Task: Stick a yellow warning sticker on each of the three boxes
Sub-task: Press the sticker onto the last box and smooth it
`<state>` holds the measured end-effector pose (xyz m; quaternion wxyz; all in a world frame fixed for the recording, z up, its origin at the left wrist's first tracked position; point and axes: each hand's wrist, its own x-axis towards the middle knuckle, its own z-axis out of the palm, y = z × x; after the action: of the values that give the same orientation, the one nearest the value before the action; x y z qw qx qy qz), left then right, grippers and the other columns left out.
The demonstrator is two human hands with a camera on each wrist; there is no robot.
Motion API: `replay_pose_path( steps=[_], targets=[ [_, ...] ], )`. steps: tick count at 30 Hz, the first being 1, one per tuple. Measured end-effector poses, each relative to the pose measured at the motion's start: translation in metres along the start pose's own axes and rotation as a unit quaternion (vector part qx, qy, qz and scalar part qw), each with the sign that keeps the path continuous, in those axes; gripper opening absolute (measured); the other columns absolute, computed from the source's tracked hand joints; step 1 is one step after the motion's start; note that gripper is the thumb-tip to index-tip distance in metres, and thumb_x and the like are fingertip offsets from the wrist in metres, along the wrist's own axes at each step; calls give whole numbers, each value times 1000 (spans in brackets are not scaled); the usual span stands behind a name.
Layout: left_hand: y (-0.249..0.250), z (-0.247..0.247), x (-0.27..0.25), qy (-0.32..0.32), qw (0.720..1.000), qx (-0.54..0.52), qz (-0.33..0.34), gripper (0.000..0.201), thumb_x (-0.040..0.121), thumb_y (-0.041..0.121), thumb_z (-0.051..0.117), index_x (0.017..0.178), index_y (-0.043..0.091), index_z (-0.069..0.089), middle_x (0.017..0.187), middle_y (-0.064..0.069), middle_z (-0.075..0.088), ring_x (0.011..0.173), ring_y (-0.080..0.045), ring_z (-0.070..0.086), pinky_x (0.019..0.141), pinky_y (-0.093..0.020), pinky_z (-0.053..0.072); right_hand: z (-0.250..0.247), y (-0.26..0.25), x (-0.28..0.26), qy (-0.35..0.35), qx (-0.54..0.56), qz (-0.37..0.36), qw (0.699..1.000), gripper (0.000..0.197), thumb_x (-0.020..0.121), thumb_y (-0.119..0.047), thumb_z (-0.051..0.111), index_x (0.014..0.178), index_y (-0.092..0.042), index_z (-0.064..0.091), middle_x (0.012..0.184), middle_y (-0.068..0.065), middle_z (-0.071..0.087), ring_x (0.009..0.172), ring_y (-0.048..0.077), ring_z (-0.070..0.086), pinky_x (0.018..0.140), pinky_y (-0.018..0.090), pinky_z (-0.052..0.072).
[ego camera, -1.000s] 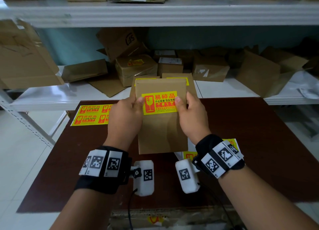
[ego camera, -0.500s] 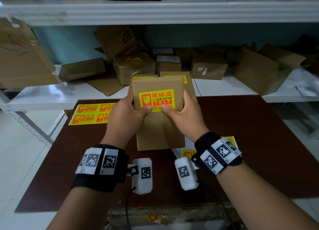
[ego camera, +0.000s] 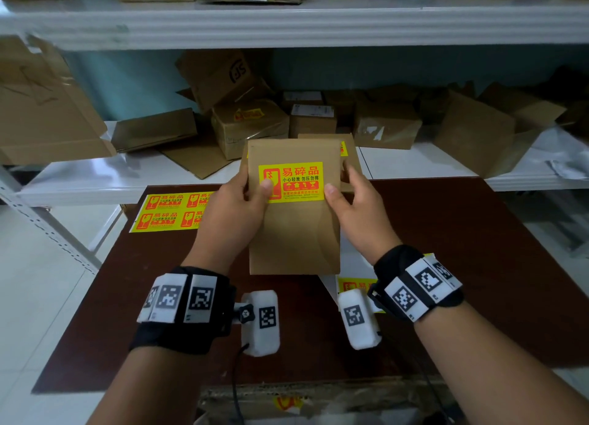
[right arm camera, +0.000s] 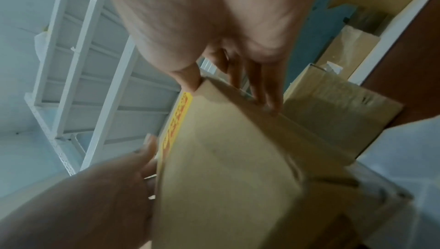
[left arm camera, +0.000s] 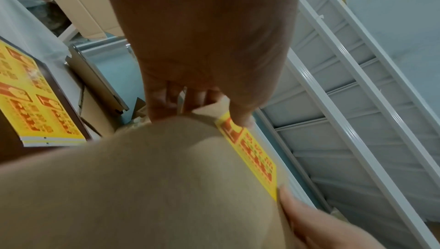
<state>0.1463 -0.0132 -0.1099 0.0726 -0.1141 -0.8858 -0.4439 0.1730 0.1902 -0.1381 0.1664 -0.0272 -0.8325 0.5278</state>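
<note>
Two hands, one stickered box

Matt brown cardboard box, glossy yellow paper sticker, smooth dark wood-look table, white painted metal shelf

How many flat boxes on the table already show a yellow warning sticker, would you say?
2: the held box, sticker facing up, and a box behind it showing a sticker edge; others may be hidden.

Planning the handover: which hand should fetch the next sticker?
Probably the left hand: the sticker sheet lies on the table just beside it. The right hand could keep its grip on the stickered box.
</note>
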Motion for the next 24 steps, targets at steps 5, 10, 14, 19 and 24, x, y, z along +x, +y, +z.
replay_pose_path(
  steps=[5, 10, 14, 19, 24],
  targets=[
    [1, 6, 1, -1, 1000, 1, -4, 46, 90, 36, 71, 132, 22, 58, 107, 15, 67, 101, -9, 64, 77, -23, 49, 2, -3, -4, 27, 36, 14, 999, 70, 83, -56, 70, 143, -24, 52, 133, -9, 60, 121, 4, 57, 101, 36, 53],
    [-6, -1, 7, -33, 999, -26, -23, 35, 97, 20, 62, 131, 19, 59, 118, 4, 70, 112, -17, 64, 99, -47, 52, -1, -1, -4, 15, -5, -12, 1000, 51, 96, -40, 63, 143, -22, 57, 132, -1, 59, 120, 7, 54, 95, 18, 45],
    [-5, -2, 6, -53, 998, -30, -33, 37, 101, 14, 49, 136, 22, 57, 117, 4, 69, 112, -19, 63, 95, -41, 51, -1, -3, -5, 28, 7, 2, 1000, 52, 93, -45, 65, 140, -23, 57, 132, -5, 56, 120, 6, 53, 100, 27, 48],
    [8, 4, -5, -35, 999, 4, -17, 48, 89, 42, 70, 131, 25, 56, 99, 19, 63, 94, -3, 61, 77, -25, 50, 8, -6, -8, 43, -6, 31, 999, 85, 61, -76, 68, 130, -28, 56, 126, -8, 52, 118, 9, 55, 98, 39, 54],
    [3, 1, 0, -26, 999, 42, -4, 44, 89, 35, 72, 129, 20, 62, 114, 6, 73, 104, -13, 67, 88, -37, 55, 10, -1, -8, 50, -21, 39, 998, 82, 60, -76, 67, 127, -28, 57, 122, -9, 60, 114, 12, 60, 96, 44, 55]
  ],
)
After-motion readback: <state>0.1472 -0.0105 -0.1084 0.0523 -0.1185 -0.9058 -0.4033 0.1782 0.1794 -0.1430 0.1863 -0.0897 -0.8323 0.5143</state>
